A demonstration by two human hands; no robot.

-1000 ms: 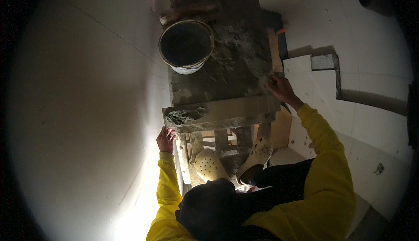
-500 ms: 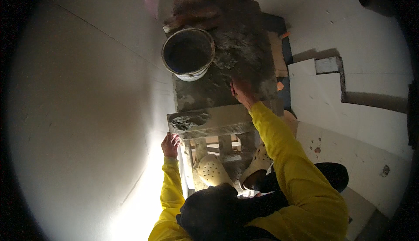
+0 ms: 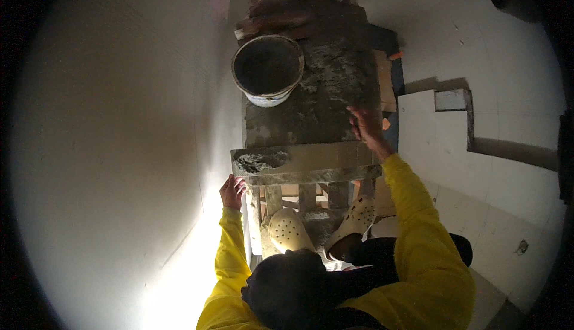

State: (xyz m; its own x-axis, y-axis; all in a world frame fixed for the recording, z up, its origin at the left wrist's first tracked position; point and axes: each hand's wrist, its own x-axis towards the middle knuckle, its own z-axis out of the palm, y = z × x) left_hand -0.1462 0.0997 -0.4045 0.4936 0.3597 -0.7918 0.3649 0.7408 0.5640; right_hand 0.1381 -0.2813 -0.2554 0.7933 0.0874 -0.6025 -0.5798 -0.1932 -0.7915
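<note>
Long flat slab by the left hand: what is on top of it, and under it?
On the slab: grey paste at its left end. Whatever lies directly beneath is covered.

Nearer me than the bucket (image 3: 270,98), which is white outside and dark grey within, a pale grey-beige slab (image 3: 326,155) carries a mottled grey dab of paste (image 3: 261,161). My sleeves (image 3: 414,204) are bright yellow; my cream clogs (image 3: 288,229) are dotted with dark round holes. Left of the bucket, the wall (image 3: 119,121) is off-white.

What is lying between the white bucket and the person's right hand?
Only the dark platform's grey-smeared surface shows between the bucket and right hand, in the head view.
</note>
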